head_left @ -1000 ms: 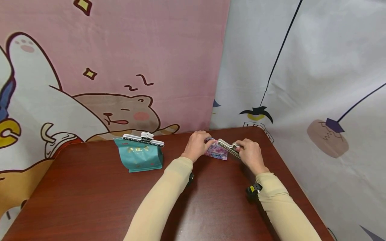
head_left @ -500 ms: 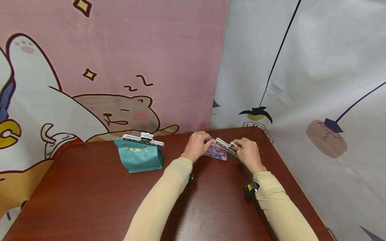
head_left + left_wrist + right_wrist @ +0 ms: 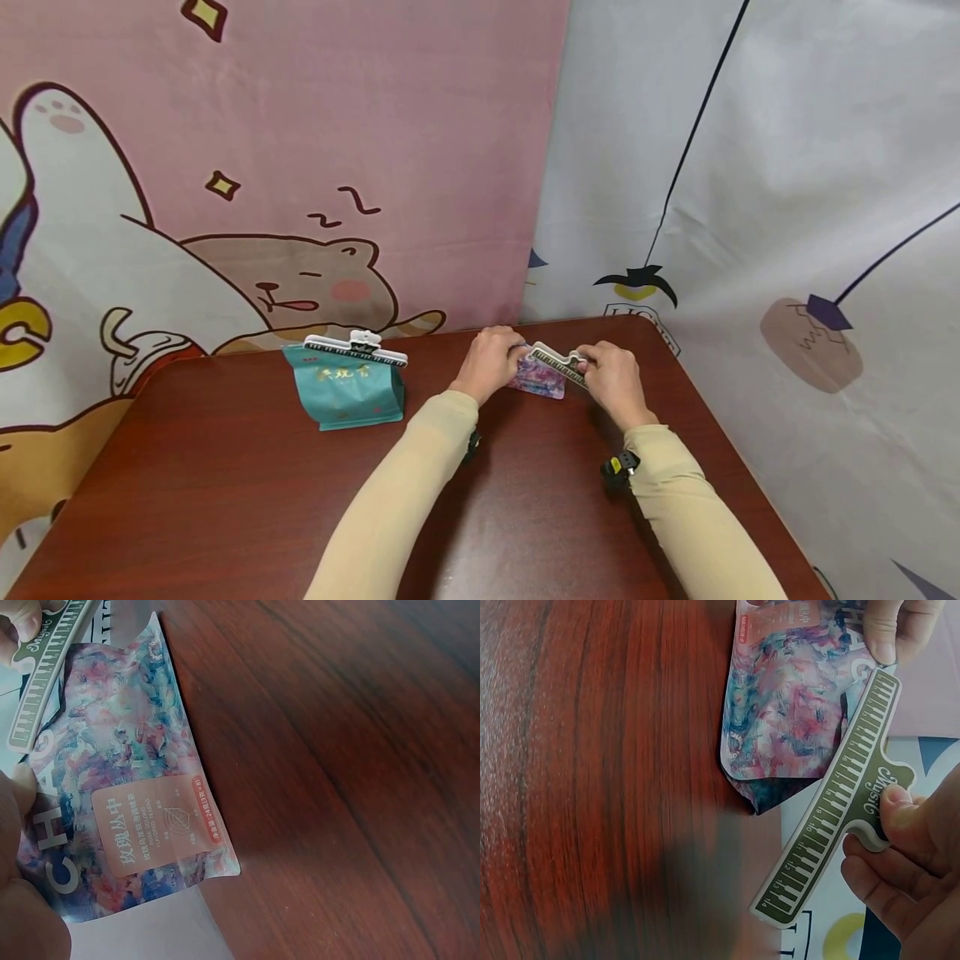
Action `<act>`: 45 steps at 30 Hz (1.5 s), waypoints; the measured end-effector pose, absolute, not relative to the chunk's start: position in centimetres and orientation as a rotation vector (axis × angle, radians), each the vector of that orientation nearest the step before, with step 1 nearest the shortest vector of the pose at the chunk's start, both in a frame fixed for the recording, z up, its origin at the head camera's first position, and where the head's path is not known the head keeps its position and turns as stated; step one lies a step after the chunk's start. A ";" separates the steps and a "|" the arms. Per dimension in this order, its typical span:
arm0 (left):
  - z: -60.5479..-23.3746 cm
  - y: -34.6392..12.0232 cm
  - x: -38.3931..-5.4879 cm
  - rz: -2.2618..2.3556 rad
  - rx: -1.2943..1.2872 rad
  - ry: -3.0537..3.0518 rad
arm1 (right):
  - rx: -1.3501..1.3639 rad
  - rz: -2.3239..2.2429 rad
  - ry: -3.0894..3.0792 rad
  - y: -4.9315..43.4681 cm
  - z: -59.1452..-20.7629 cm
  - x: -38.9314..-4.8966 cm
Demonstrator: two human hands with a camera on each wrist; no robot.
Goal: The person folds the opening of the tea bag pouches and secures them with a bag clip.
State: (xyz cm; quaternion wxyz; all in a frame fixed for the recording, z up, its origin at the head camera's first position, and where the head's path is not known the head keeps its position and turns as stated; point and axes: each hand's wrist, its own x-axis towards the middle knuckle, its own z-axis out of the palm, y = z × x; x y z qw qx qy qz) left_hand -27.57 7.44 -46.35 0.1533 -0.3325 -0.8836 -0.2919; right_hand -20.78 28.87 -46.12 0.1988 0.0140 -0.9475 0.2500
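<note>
My left hand pinches the top edge of a pink and blue patterned tea pouch that stands on the table. In the right wrist view, its fingertips grip a top corner of the pouch. Thumb and fingers of my right hand hold a long clip by its grip tab. This clip is green and white with a piano-key print and the word "Music". Its far end reaches the pouch's top edge, right by the left fingertips, and its bar slants across the pouch's open side in the right wrist view.
A teal bag stands to the left on the brown wooden table, its top held by a white clip with a black piano print. Behind the table hang a pink cartoon cloth and a pale printed cloth.
My right hand has moved a little to the left with the clip, so the clip's end overlaps more of the pouch's top. The left hand has stayed in place on the pouch.
</note>
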 end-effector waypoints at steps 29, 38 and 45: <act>-44.2 6.7 -27.9 -0.639 -1.038 -2.700 | 0.047 0.754 -2.589 28.2 -45.9 -21.1; -44.0 5.1 -28.3 -0.558 -1.011 -2.683 | 0.079 0.730 -2.583 27.9 -46.0 -21.2; -44.5 4.2 -28.5 -0.614 -0.965 -2.682 | 0.081 0.704 -2.582 27.8 -46.1 -21.4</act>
